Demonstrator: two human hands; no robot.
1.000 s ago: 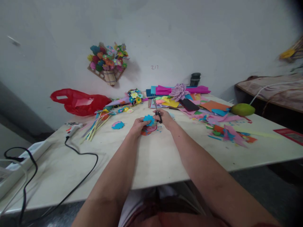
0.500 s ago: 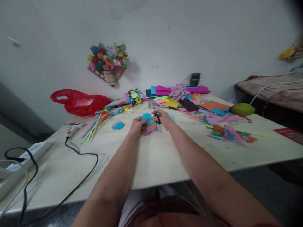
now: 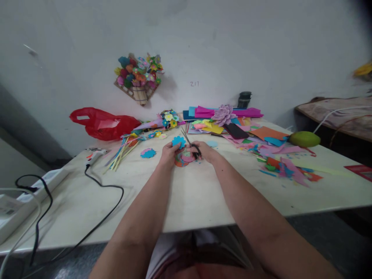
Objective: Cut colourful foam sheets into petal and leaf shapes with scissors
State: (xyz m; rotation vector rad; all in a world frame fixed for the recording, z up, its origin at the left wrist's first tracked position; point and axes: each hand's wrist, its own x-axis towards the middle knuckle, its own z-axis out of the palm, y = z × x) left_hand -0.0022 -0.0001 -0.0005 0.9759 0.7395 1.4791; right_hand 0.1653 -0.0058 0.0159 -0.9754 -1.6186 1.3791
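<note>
My left hand (image 3: pixel 169 154) pinches a blue scalloped paper flower (image 3: pixel 178 142) between thumb and fingers. In my right hand (image 3: pixel 203 151) is a pair of scissors (image 3: pixel 196 150), its fingers in the black handles and its blades pointing up and away, close to the flower's right edge. The blades look slightly apart. Under the hands lie round orange and pink paper pieces (image 3: pixel 181 163), partly hidden, with tiny blue snippets around them. To the left, on the table, rest blue and pink scalloped paper flowers (image 3: pixel 148 153), overlapping.
A glue gun (image 3: pixel 95 155) with a black cord and a power strip (image 3: pixel 37 197) sit at left, near paper strips (image 3: pixel 122 155) and a red plastic bag (image 3: pixel 104 124). Coloured scraps (image 3: pixel 287 170), a purple flower (image 3: pixel 223 115) and a dark phone-like slab (image 3: pixel 236 131) lie right and back.
The scissors have swung from nearly upright to leaning left, and their blades have come off to the flower's side. The blue flower is slightly turned in my left hand. The view has shifted a little.
</note>
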